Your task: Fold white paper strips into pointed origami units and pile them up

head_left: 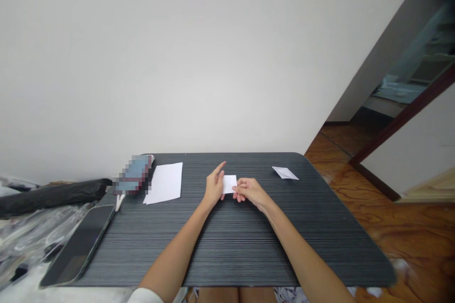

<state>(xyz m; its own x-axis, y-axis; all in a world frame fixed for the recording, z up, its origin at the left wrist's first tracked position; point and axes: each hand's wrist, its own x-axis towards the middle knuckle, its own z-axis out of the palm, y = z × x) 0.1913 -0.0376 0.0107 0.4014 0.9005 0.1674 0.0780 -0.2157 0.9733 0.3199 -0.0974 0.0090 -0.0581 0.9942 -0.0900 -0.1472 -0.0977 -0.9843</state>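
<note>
A small white square of paper [229, 183], perhaps folded, is held between my two hands above the middle of the dark table [241, 241]. My left hand [213, 185] grips its left edge, the index finger pointing up and away. On the other side, my right hand [249, 190] pinches the lower right corner between thumb and fingers. To the right lies a folded white paper piece [285, 173], flat on the table and touched by neither hand.
White sheets [165, 182] lie stacked at the left, beside a pixelated object [135, 175]. A dark-screened tablet or phone [80, 244] rests at the table's left edge. Plastic wrapping [39, 232] and a black roll [53, 196] sit beyond it. Behind the table rises a white wall [213, 57].
</note>
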